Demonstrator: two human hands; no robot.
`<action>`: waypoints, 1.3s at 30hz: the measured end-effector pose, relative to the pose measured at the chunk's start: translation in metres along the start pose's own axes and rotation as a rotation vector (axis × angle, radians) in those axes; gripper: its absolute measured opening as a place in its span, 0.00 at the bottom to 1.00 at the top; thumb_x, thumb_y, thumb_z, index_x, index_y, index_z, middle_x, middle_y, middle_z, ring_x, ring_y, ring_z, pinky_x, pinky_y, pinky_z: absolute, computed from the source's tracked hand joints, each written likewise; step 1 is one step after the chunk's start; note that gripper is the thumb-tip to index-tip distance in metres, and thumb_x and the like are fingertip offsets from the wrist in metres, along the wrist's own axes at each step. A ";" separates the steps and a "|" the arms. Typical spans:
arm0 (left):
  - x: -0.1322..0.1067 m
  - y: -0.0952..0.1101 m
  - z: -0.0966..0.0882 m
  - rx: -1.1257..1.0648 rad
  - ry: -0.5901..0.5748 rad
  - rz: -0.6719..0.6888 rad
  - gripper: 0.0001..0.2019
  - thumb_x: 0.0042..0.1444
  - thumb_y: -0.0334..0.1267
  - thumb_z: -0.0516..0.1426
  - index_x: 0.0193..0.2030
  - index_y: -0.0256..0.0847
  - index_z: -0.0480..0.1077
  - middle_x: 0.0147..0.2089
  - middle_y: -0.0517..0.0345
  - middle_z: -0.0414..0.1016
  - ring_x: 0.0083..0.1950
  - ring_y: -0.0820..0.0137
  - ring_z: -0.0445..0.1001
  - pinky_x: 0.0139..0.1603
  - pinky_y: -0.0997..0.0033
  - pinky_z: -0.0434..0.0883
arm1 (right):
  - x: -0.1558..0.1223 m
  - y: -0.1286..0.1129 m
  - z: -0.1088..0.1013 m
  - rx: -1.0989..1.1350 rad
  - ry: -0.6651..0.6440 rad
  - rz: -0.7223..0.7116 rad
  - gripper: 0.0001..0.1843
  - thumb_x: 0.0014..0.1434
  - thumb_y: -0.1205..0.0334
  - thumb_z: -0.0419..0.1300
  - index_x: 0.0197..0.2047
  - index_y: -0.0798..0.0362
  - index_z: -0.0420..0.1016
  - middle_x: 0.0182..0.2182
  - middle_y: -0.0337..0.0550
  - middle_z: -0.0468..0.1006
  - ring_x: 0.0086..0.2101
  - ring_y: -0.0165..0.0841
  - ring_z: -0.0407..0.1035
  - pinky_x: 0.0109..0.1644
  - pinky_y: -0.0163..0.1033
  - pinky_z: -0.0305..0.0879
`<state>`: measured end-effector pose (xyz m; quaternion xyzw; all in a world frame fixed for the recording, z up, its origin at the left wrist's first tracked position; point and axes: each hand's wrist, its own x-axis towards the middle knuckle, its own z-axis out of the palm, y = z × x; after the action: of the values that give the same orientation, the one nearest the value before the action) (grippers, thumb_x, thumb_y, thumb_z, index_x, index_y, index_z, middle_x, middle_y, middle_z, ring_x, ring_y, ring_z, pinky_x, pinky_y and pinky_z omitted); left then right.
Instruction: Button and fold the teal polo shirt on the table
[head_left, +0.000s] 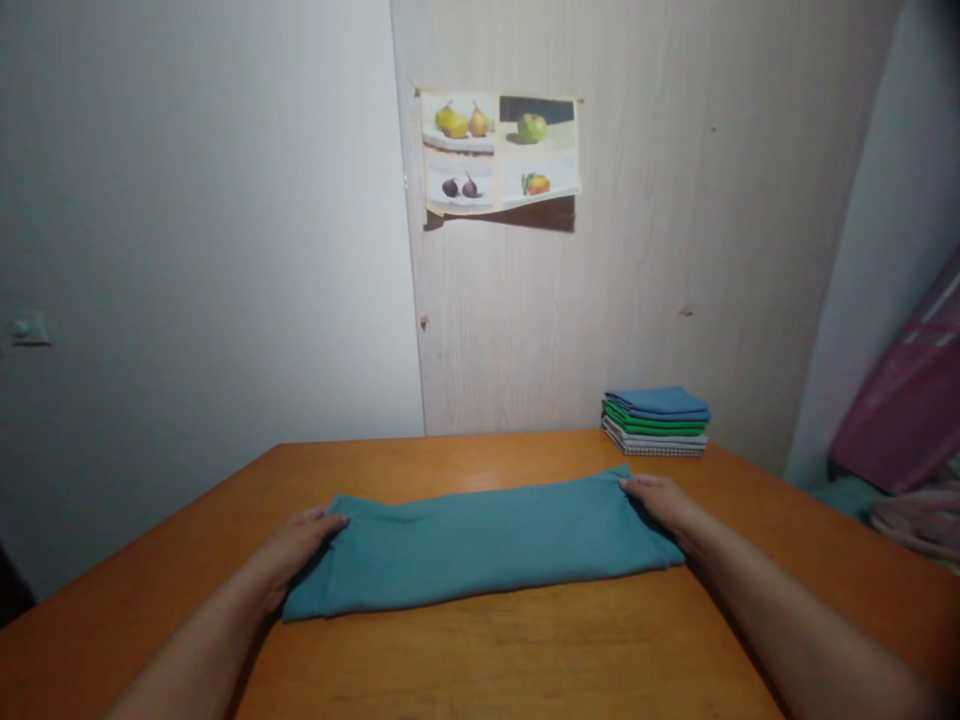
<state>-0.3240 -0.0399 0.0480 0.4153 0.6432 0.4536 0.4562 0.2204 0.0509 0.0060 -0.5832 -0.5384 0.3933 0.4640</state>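
Note:
A teal cloth [487,545], folded into a long strip, lies across the wooden table. Its left end is in the grip of my left hand [304,545], thumb on top and the other fingers partly hidden by the fabric. At the far right corner, my right hand [656,500] pinches the cloth in the same way. The strip's right end sits a little farther from me than its left end, and small creases show near both hands.
A stack of folded cloths [656,422], blue, green and grey, stands at the back right of the table [480,660]. A fruit picture sheet [499,150] hangs on the wall behind. Beyond the table's right side are a pink item [900,410] and crumpled fabric [919,520].

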 end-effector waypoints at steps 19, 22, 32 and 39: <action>-0.017 0.003 0.009 -0.173 -0.051 0.010 0.24 0.39 0.46 0.71 0.43 0.37 0.75 0.33 0.52 0.83 0.31 0.62 0.80 0.34 0.67 0.75 | -0.010 -0.008 0.001 0.132 0.021 0.132 0.10 0.49 0.58 0.69 0.32 0.51 0.75 0.29 0.50 0.84 0.27 0.39 0.77 0.32 0.40 0.73; -0.012 0.000 0.006 -0.176 -0.023 0.047 0.24 0.38 0.41 0.70 0.44 0.38 0.75 0.31 0.53 0.82 0.31 0.62 0.80 0.33 0.67 0.75 | -0.013 -0.014 0.003 0.210 0.036 0.192 0.08 0.49 0.61 0.67 0.30 0.50 0.71 0.26 0.46 0.82 0.25 0.36 0.75 0.29 0.38 0.70; -0.046 0.018 0.007 -0.271 -0.163 0.150 0.17 0.43 0.30 0.66 0.42 0.39 0.72 0.31 0.56 0.80 0.28 0.66 0.78 0.31 0.67 0.76 | -0.054 -0.048 -0.006 0.421 -0.057 0.134 0.09 0.48 0.67 0.61 0.35 0.50 0.69 0.24 0.38 0.75 0.23 0.33 0.70 0.26 0.36 0.68; -0.101 0.020 -0.005 -0.322 -0.201 0.151 0.12 0.41 0.28 0.67 0.36 0.34 0.76 0.34 0.49 0.81 0.34 0.60 0.80 0.38 0.62 0.77 | -0.107 -0.045 -0.036 0.516 -0.264 0.005 0.09 0.49 0.69 0.62 0.36 0.52 0.73 0.29 0.40 0.77 0.27 0.33 0.70 0.32 0.37 0.68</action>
<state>-0.3017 -0.1321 0.0898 0.4273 0.4807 0.5397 0.5433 0.2309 -0.0604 0.0541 -0.3911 -0.4749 0.5909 0.5218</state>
